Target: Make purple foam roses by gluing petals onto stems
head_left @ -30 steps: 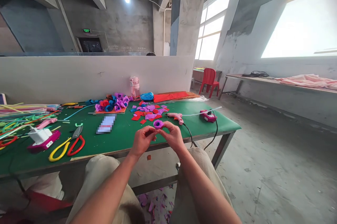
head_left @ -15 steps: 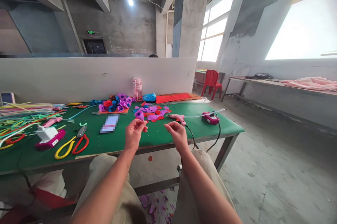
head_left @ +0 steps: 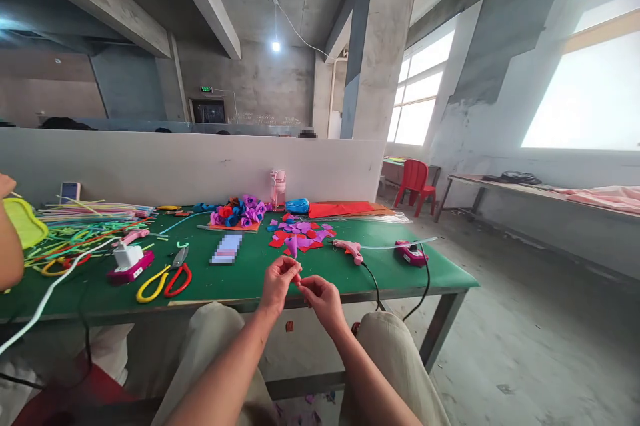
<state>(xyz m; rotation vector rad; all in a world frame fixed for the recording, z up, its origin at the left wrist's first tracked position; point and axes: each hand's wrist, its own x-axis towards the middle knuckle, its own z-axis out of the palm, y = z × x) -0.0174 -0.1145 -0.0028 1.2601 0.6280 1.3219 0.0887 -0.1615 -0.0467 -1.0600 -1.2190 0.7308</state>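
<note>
My left hand is closed in a pinch on a small purple petal piece that sticks up above its fingers. My right hand is closed too, and its fingertips meet the left hand's at the piece's lower end. Both hands hover over the near edge of the green table, above my knees. Just behind them lies a heap of cut purple and red petals. A pile of finished purple, red and blue paper flowers sits further back.
A pink glue gun with a black cord and a pink stand lie to the right. Yellow scissors, red scissors, a phone and coloured sticks lie left. Another person's arm shows at the far left.
Both hands first held a rolled purple flower. They then parted, the left carrying the purple piece away. Now they meet again on a purple petal piece. The view has tilted up.
</note>
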